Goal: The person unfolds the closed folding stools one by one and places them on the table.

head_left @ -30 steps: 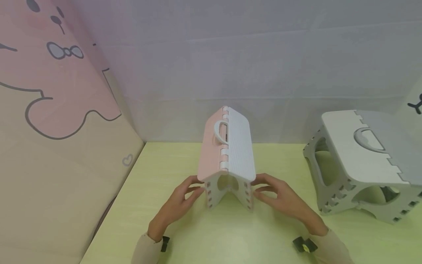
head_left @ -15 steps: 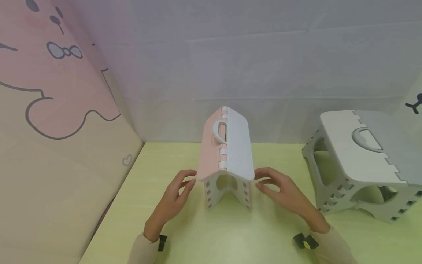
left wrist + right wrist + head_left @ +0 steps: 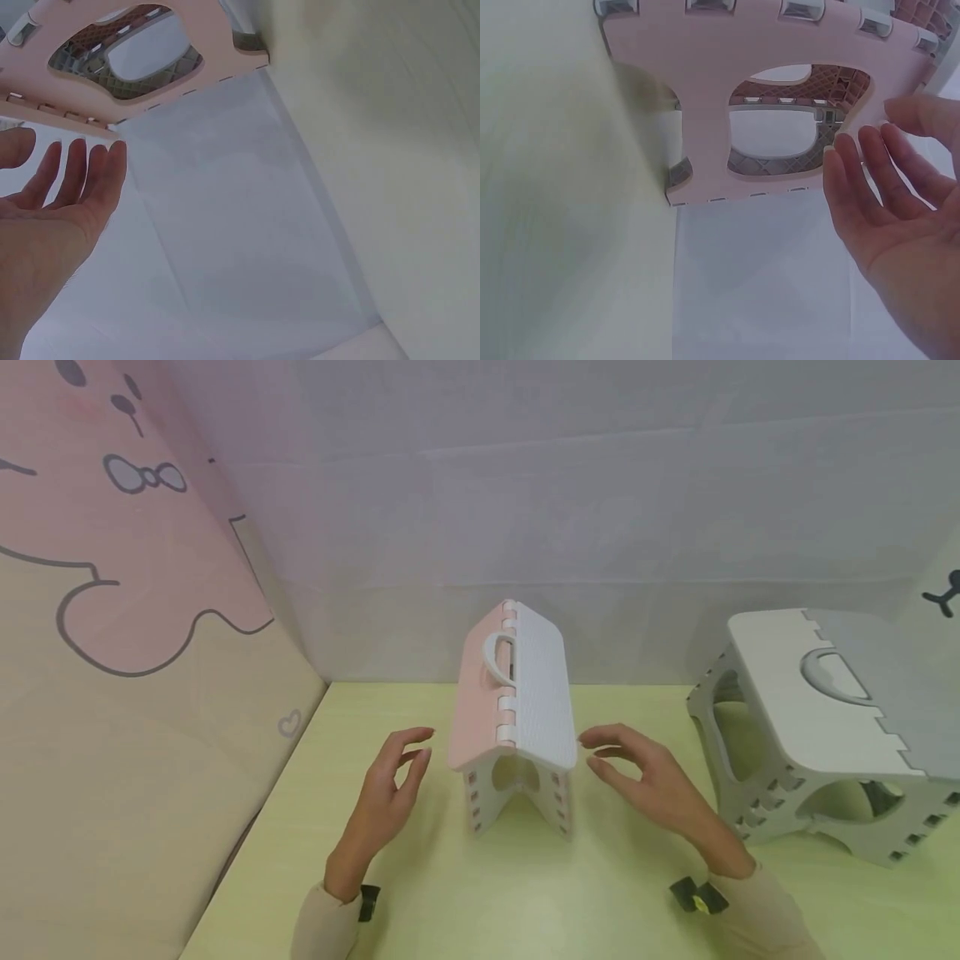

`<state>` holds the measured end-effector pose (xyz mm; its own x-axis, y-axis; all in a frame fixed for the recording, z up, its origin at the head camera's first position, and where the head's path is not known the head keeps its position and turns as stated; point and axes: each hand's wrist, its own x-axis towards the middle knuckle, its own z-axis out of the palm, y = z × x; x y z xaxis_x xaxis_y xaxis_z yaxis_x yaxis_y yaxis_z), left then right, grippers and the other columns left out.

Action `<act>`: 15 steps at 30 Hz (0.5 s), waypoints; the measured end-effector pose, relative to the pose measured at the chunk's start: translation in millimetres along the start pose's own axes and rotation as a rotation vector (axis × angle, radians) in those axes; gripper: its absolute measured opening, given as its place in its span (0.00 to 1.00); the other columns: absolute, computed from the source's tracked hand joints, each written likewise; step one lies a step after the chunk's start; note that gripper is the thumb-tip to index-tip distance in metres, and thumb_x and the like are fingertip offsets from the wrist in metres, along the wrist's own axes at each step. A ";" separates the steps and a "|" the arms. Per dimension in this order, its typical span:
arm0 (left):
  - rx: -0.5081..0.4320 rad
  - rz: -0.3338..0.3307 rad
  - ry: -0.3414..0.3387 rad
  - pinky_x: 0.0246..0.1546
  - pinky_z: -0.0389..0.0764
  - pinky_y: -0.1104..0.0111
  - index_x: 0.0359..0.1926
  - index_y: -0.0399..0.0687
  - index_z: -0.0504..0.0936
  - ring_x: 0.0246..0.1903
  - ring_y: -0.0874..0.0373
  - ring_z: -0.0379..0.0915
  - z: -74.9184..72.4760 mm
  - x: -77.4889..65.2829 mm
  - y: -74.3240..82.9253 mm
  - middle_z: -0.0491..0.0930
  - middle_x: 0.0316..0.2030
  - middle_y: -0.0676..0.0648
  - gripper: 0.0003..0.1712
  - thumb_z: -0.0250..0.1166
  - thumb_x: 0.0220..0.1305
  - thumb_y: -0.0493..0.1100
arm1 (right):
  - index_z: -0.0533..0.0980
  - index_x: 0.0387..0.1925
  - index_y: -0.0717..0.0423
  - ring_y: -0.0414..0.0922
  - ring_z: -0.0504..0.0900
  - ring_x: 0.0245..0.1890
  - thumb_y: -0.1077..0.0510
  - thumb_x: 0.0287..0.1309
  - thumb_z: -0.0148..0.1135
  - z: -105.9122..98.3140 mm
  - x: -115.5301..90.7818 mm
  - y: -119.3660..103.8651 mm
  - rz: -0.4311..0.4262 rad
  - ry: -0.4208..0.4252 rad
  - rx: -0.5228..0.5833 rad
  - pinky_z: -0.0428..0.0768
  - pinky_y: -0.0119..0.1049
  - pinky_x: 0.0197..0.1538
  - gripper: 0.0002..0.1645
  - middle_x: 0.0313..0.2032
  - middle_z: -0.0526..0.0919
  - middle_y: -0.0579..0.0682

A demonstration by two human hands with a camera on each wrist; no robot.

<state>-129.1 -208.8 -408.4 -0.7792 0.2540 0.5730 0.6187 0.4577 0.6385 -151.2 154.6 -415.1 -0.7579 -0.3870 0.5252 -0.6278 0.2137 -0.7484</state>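
A pink and white folding step stool stands partly folded on the table, its top bent into a roof-like ridge with a white handle loop sticking up. My left hand hovers to the left of it, fingers loosely bent and apart from the stool. On the other side my right hand is held close to the white panel's lower corner, fingers relaxed, holding nothing. The left wrist view shows the left hand below the stool's pink leg panel. In the right wrist view, fingertips overlap the pink leg panel; contact is unclear.
A second folding stool, white and grey, stands fully unfolded at the right. Behind the pale green table rises a plain cloth wall. A printed cloth with a pink cartoon animal hangs at the left.
Both hands have come away from the stool's lower sides and risen a little. The left hand has moved off to the left. The stool keeps its half-folded shape.
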 end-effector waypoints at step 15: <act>-0.004 0.015 0.050 0.61 0.75 0.50 0.63 0.39 0.76 0.61 0.49 0.73 -1.9 17.4 11.3 0.77 0.59 0.46 0.20 0.59 0.73 0.27 | 0.77 0.59 0.62 0.42 0.79 0.58 0.75 0.60 0.67 -4.7 14.2 -9.0 -0.030 0.087 -0.067 0.76 0.30 0.62 0.26 0.55 0.82 0.52</act>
<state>-135.5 -200.7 -390.3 -0.7636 0.2179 0.6078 0.6311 0.4509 0.6313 -157.1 151.4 -399.0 -0.7494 -0.3152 0.5823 -0.6586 0.2638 -0.7048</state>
